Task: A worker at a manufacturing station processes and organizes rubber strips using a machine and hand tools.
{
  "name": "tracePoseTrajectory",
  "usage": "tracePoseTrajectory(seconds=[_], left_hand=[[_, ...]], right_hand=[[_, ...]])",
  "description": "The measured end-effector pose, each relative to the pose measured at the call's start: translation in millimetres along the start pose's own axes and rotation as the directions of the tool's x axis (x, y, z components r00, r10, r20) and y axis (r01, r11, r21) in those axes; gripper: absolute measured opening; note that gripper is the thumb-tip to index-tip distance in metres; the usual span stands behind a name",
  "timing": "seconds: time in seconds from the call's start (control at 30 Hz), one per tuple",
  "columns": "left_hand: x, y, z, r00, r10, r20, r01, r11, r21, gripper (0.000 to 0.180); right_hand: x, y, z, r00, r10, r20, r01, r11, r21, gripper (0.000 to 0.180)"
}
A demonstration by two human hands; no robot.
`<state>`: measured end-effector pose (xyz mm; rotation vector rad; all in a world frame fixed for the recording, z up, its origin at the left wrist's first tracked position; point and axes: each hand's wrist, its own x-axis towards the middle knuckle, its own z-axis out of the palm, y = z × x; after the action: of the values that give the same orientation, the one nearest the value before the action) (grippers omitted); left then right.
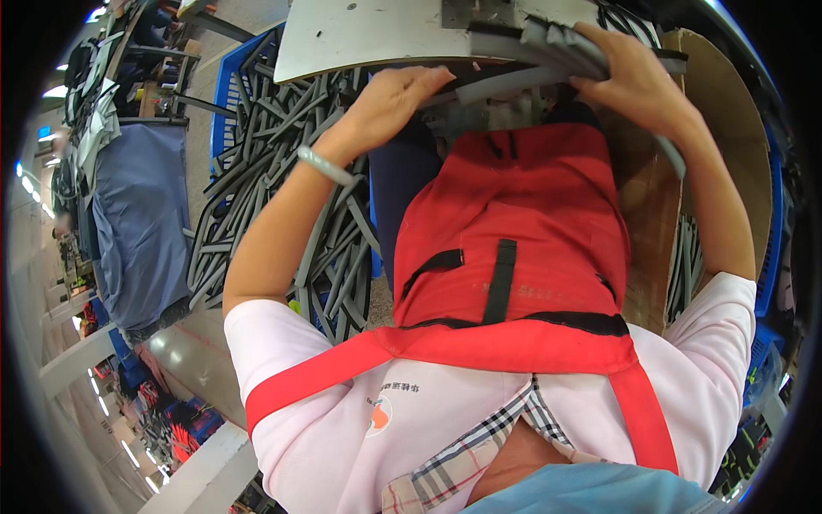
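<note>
My right hand (635,82) is closed around a bundle of long grey strips with dark edges (558,50), held over the front edge of the white tabletop (385,34). One longer grey strip (505,84) lies below the bundle and runs toward my left hand. Stretched out to the right, the fingers of my left hand (401,92) come close to this strip's left end; whether they touch it I cannot tell. A further grey strip (670,156) hangs beside my right wrist.
A blue basket (224,111) at the left overflows with similar grey strips (282,171). On the right stands a cardboard box (728,111) with more strips in it. A red apron (514,214) covers my lap. Blue-grey cloth (141,214) hangs over something at the far left.
</note>
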<state>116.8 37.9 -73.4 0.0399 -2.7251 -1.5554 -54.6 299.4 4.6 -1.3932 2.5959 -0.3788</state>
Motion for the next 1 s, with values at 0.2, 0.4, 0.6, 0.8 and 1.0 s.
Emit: tracePoseTrajectory(seconds=[0.2, 0.4, 0.6, 0.8, 1.0], left_hand=[[14, 22, 4, 0.992, -0.101, 0.07, 0.111, 0.982, -0.153, 0.031], [51, 58, -44, 0.995, -0.016, -0.102, 0.024, 0.996, 0.081, 0.03], [100, 46, -49, 0.982, 0.033, -0.186, -0.016, 0.995, 0.094, 0.029], [107, 46, -54, 0.978, 0.043, -0.204, -0.008, 0.985, 0.171, 0.028], [115, 59, -53, 0.973, -0.116, -0.201, 0.119, 0.993, 0.003, 0.024]], right_hand=[[-8, 36, -20, 0.988, -0.055, -0.148, 0.068, 0.994, 0.088, 0.071], [12, 49, -44, 0.997, 0.059, -0.044, -0.045, 0.957, 0.285, 0.048], [26, 50, -62, 0.984, 0.136, -0.118, -0.098, 0.955, 0.282, 0.035], [37, 54, -64, 0.988, 0.144, -0.064, -0.113, 0.932, 0.344, 0.033], [41, 56, -65, 0.984, 0.162, -0.079, -0.123, 0.925, 0.359, 0.032]])
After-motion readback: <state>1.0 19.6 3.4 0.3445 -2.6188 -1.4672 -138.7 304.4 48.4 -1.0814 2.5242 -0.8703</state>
